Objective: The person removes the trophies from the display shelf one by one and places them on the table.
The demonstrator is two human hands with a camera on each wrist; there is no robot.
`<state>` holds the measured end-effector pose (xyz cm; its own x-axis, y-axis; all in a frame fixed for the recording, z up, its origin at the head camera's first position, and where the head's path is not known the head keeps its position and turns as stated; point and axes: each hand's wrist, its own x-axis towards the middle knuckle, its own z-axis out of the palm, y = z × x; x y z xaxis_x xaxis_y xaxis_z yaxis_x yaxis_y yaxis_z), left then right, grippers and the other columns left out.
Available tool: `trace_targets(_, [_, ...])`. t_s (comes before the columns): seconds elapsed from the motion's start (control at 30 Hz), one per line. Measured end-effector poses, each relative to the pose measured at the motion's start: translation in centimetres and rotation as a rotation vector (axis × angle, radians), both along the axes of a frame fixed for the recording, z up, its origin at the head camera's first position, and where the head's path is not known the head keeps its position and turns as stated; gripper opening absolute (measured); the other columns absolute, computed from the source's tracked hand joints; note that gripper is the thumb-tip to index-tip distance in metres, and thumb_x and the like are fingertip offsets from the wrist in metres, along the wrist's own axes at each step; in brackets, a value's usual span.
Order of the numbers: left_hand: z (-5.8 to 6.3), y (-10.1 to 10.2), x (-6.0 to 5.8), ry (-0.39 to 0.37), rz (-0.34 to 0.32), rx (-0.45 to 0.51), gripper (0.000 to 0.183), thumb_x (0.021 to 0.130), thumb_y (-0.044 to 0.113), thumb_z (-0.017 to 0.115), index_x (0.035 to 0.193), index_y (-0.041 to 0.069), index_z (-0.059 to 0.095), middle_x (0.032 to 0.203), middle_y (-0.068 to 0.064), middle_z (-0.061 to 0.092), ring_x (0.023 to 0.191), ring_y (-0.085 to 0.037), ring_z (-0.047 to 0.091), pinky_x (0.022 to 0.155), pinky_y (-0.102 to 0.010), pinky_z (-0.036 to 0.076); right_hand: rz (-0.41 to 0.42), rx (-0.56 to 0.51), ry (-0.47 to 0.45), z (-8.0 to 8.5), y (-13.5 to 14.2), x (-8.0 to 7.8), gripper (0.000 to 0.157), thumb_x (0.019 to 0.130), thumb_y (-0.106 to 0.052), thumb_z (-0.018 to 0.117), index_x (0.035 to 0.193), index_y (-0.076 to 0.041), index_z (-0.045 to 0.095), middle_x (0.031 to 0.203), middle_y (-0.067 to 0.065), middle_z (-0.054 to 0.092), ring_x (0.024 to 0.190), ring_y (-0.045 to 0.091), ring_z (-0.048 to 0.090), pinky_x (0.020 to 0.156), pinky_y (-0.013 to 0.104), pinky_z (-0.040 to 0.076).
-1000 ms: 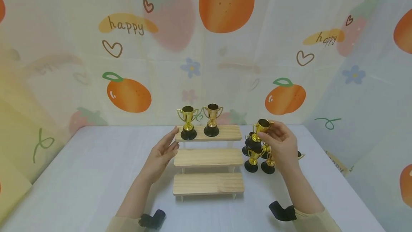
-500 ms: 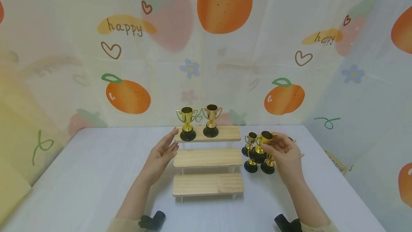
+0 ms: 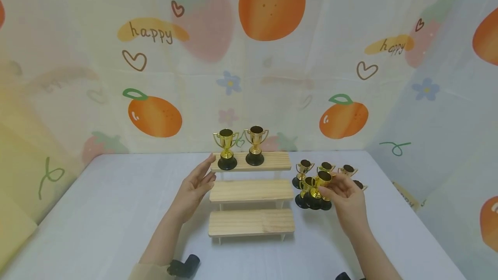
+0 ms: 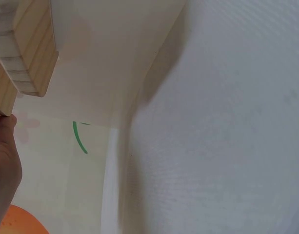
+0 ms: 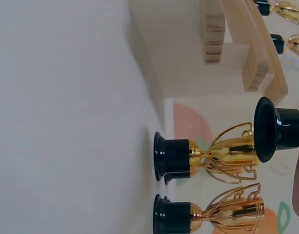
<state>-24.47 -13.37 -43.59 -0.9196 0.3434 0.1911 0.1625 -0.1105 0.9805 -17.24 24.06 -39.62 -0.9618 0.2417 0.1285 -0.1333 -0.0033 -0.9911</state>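
In the head view, a small gold trophy cup (image 3: 323,181) with a black base is pinched between the thumb and fingers of my right hand (image 3: 347,198). It overlaps the standing trophies behind it, and the right wrist view shows its flared black base (image 5: 281,127) tilted, level with their rims and clear of the table. My left hand (image 3: 192,191) touches the left end of the three-step wooden stand (image 3: 251,190) at its top step, fingers extended. On that step stand two more trophies, one at the left end (image 3: 227,147) and one near the middle (image 3: 255,142).
Several trophies (image 3: 302,172) stand grouped on the white table (image 3: 128,211) right of the stand; some are partly hidden behind my right hand. The stand's lower two steps show bare wood. A fruit-printed cloth (image 3: 280,111) hangs right behind the table.
My right hand has lowered the trophy and drawn it slightly nearer, uncovering trophies at the back of the group. My left hand stays at the stand.
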Motion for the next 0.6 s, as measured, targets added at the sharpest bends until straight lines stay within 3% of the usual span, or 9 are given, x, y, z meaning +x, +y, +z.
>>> trace_targets(0.37, [-0.2,0.0,-0.2,0.009,-0.011,0.013,0.069,0.098,-0.004,0.049,0.158,0.019,0.024,0.169,0.001,0.009,0.152,-0.031,0.022,0.111,-0.010,0.039,0.049,-0.017,0.032,-1.3,0.6,0.4,0.033,0.083,0.008,0.069,0.101,-0.019,0.063,0.093,-0.014,0.068,0.087,0.000,0.066,0.080,0.012,0.060])
trace_targets(0.6, [-0.2,0.0,-0.1,0.013,-0.012,0.011,0.069,0.098,-0.003,0.050,0.158,0.018,0.024,0.169,0.000,0.009,0.152,-0.032,0.022,0.111,-0.010,0.039,0.073,0.015,-0.023,-2.0,0.7,0.6,0.035,0.083,0.006,0.071,0.103,-0.021,0.063,0.097,-0.016,0.068,0.090,0.000,0.066,0.078,0.013,0.061])
